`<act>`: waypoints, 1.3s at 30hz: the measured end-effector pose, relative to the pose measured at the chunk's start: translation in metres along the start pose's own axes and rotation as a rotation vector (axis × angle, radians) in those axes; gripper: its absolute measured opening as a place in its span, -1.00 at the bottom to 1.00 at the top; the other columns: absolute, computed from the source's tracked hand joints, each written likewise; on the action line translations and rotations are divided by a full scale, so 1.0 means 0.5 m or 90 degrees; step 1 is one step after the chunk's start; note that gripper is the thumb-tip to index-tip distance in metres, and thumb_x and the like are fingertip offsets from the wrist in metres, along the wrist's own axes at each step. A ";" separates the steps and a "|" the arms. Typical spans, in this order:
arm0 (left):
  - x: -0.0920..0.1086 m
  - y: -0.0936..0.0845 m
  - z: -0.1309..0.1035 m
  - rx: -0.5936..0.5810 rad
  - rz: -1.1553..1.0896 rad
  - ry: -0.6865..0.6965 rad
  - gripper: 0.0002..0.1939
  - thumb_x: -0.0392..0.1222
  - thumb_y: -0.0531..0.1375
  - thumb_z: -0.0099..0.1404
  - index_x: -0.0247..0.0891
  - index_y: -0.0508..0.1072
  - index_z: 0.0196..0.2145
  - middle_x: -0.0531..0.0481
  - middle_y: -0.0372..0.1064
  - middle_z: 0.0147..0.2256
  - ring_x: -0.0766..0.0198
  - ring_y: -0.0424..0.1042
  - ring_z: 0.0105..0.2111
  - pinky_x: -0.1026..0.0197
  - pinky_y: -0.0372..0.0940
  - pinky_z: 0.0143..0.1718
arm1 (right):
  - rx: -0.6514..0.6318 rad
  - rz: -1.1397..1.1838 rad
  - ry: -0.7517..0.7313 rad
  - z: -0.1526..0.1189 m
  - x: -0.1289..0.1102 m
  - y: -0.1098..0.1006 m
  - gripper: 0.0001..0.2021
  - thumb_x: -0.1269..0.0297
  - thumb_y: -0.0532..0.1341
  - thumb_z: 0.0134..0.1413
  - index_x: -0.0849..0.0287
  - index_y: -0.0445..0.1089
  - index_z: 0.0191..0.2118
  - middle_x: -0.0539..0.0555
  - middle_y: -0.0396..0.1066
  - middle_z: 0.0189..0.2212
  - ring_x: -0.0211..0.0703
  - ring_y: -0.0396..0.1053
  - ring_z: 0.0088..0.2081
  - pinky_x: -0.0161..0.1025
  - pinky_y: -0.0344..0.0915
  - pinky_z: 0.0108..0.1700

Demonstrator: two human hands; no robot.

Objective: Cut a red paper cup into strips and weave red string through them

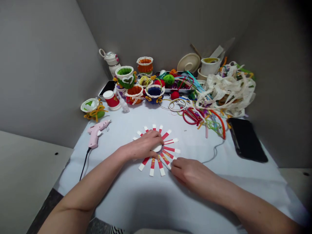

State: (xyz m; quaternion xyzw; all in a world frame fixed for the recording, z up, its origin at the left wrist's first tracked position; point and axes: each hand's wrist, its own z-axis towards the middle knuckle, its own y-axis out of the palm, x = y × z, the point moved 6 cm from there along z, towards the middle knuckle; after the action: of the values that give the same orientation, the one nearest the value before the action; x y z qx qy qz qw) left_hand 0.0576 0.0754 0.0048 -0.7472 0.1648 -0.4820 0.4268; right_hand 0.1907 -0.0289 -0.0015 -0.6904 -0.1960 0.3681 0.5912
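Note:
A paper cup cut into strips [167, 134] lies splayed like a sun on the white cloth. Its strips are red with white ends, and some carry gold marks. My left hand [148, 144] lies over its round white base, fingers curled and pressing on it, hiding several strips on the left. Close to the lower right strips, my right hand [185, 170] is closed in a pinch on a thin grey yarn. This grey yarn [214, 152] trails from behind the hand toward the pile at the back right. A bit of it seems to circle the cup's base.
A pink glue gun [95, 133] with a black cord lies left. Behind stand a red paper cup [112, 99] and several yarn-covered cups [155, 93]. Red scissors [191, 116], lace [226, 87] and a black phone [247, 139] are right. Grey partitions enclose the table.

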 end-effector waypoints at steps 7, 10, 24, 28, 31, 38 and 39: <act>-0.003 0.004 0.001 -0.002 -0.002 -0.001 -0.62 -0.18 0.37 0.28 -0.22 0.39 0.01 -0.13 0.26 0.03 0.03 0.23 0.05 0.03 0.24 0.07 | 0.087 -0.060 0.115 -0.009 0.048 -0.017 -0.79 0.57 0.15 0.19 0.17 0.39 -0.40 0.07 0.38 -0.44 -0.16 0.28 -0.43 -0.18 0.04 -0.41; -0.003 0.004 0.000 0.001 -0.016 0.004 -0.64 -0.21 0.36 0.28 -0.20 0.39 0.00 -0.12 0.26 0.03 0.04 0.24 0.06 0.02 0.23 0.07 | 0.112 -0.002 0.169 -0.001 0.085 -0.025 -0.84 0.42 0.18 0.28 0.17 0.41 -0.36 0.09 0.40 -0.40 -0.12 0.34 -0.34 -0.19 0.14 -0.33; 0.010 0.003 0.002 -0.026 -0.007 0.035 -0.68 -0.29 0.32 0.28 -0.22 0.39 -0.02 -0.12 0.28 0.02 0.06 0.25 0.07 0.04 0.23 0.11 | 0.267 0.128 0.256 0.058 0.129 0.003 -0.79 0.32 0.20 0.30 0.15 0.34 -0.41 0.02 0.36 -0.44 -0.16 0.32 -0.36 -0.24 0.19 -0.29; 0.008 -0.005 -0.003 0.035 -0.008 0.013 -0.50 -0.11 0.39 0.25 -0.21 0.34 0.08 -0.15 0.25 0.04 0.01 0.24 0.09 -0.01 0.23 0.11 | 0.277 0.140 0.262 0.056 0.132 0.000 -0.81 0.32 0.21 0.27 0.14 0.35 -0.41 0.02 0.37 -0.44 -0.16 0.32 -0.36 -0.25 0.20 -0.28; 0.003 -0.007 -0.005 0.045 0.030 -0.029 -0.53 -0.06 0.40 0.24 -0.25 0.38 0.01 -0.15 0.27 -0.02 -0.01 0.26 0.02 -0.01 0.26 0.05 | 0.281 0.155 0.257 0.053 0.132 -0.002 -0.80 0.31 0.22 0.28 0.15 0.37 -0.41 0.02 0.37 -0.43 -0.15 0.33 -0.34 -0.24 0.22 -0.27; 0.011 -0.016 -0.005 -0.011 0.047 0.054 -0.63 -0.49 0.19 0.23 -0.23 0.43 -0.03 -0.11 0.34 0.05 0.06 0.26 0.09 0.06 0.18 0.14 | 0.276 0.204 0.137 0.043 0.098 -0.023 -0.84 0.35 0.13 0.38 0.15 0.46 -0.18 0.11 0.43 -0.27 -0.12 0.37 -0.21 -0.20 0.31 -0.15; 0.010 -0.016 -0.006 -0.022 0.048 0.059 -0.60 -0.52 0.16 0.21 -0.23 0.43 -0.03 -0.11 0.35 0.05 0.07 0.26 0.10 0.07 0.17 0.15 | 0.272 0.207 0.128 0.041 0.094 -0.025 -0.84 0.36 0.12 0.39 0.15 0.46 -0.18 0.12 0.43 -0.26 -0.12 0.37 -0.20 -0.20 0.32 -0.14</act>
State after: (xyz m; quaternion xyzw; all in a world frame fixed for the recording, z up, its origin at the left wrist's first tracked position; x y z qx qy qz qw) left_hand 0.0563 0.0753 0.0145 -0.7244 0.2207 -0.4968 0.4239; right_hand 0.2082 0.0207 -0.0032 -0.6055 0.0593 0.4209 0.6728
